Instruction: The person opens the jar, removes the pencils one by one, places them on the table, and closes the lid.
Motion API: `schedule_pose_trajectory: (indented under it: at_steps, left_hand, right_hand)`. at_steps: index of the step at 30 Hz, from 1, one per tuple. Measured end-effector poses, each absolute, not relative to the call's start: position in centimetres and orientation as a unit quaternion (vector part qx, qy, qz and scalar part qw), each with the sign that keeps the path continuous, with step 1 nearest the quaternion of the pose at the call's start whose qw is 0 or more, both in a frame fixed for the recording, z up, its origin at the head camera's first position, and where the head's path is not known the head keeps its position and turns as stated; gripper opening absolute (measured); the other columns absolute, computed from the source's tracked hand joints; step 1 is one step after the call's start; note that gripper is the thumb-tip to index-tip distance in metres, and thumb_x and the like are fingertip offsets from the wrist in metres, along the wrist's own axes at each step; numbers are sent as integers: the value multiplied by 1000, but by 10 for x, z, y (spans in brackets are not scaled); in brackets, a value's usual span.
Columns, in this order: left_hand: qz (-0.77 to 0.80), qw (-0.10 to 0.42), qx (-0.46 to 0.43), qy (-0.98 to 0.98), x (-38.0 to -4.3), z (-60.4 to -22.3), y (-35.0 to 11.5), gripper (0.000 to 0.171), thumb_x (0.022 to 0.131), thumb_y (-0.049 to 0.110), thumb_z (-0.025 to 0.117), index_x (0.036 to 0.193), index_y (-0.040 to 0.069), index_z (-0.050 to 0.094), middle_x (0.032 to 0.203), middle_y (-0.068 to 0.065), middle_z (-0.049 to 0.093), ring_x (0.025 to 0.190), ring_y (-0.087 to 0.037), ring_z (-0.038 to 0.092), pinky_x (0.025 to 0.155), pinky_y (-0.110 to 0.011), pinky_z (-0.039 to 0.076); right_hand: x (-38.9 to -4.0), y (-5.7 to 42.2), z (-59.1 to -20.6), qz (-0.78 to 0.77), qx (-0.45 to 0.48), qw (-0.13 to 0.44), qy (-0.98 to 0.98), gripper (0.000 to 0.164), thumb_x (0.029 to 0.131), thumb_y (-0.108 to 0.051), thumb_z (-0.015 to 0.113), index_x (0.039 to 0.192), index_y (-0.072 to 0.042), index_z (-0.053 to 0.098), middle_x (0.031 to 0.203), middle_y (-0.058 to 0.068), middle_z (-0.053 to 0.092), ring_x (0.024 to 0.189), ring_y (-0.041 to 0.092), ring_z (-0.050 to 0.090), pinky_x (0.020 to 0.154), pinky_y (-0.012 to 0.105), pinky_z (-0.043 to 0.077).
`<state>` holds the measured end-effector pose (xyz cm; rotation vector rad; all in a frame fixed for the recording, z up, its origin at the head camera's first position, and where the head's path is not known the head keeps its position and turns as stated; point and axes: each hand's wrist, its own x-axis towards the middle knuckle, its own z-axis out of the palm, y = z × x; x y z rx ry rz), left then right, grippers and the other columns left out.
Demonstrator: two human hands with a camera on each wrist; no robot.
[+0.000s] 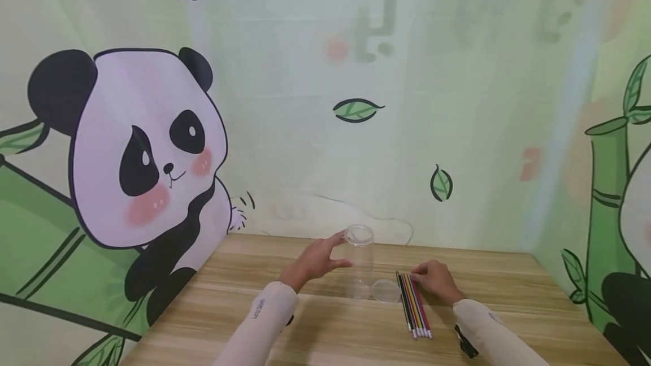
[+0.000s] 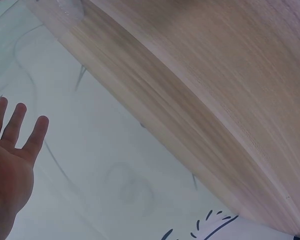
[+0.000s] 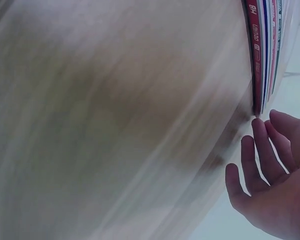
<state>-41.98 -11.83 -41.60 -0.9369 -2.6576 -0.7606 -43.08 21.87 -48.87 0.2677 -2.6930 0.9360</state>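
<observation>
A tall clear plastic jar [image 1: 361, 267] stands upright on the table. My left hand [image 1: 315, 258] is at its left side, index fingertip by the rim and thumb lower down; in the left wrist view several fingers of the left hand [image 2: 15, 160] spread out straight. Right of the jar lies a clear round lid [image 1: 386, 291]. Several pencils [image 1: 414, 306] in different colours lie side by side in a row, white-tipped ends towards me. At their far ends, the fingertips of my right hand [image 1: 437, 281] touch the row. Those fingers look loosely bent in the right wrist view.
The wood-grain table [image 1: 335, 332] reaches back to a wall cloth [image 1: 285, 146] printed with pandas, leaves and bamboo. A thin line curves across the cloth behind the jar.
</observation>
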Motion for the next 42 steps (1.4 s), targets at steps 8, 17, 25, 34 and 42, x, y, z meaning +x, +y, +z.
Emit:
schedule_pose_trajectory:
  at_steps: [8,17,25,34,42]
  left_hand:
    - [-254,113,-314,-908,-419,-414,-119,81,93,37,79,160,13,40,148,-10,60,136,-30,57,112,-49,45]
    - [-244,115,-313,-910,-419,-417,-118,81,93,40,78,160,15,40,147,-10,61,135,-29,58,112,-48,46]
    - [-249,118,-317,-908,-421,-419,-119,81,93,39,78,161,16,39,146,-10,61,135,-28,58,112,-48,46]
    - [-252,119,-318,-906,-421,-419,-117,83,93,38,78,161,16,37,147,-11,61,135,-28,58,113,-47,45]
    - [-253,121,-323,-904,-420,-419,-119,82,93,35,79,161,14,37,147,-13,60,136,-29,57,113,-49,44]
  right_hand:
    - [-432,212,-477,327,157,119,-924,21,96,-17,75,110,-1,77,107,13,77,100,29,72,89,50,58]
    - [-423,195,-475,283,258,66,-921,59,86,-42,84,126,0,72,124,19,73,122,42,65,103,59,49]
    - [-416,185,-479,240,298,55,-922,79,75,-49,91,131,3,68,130,21,70,122,42,64,101,59,50]
    - [-414,184,-484,229,296,76,-924,74,74,-45,92,128,1,69,124,18,73,113,36,68,94,52,55]
    - [-422,183,-462,275,223,60,-933,72,78,-42,91,133,-2,68,130,17,71,126,39,62,105,56,49]
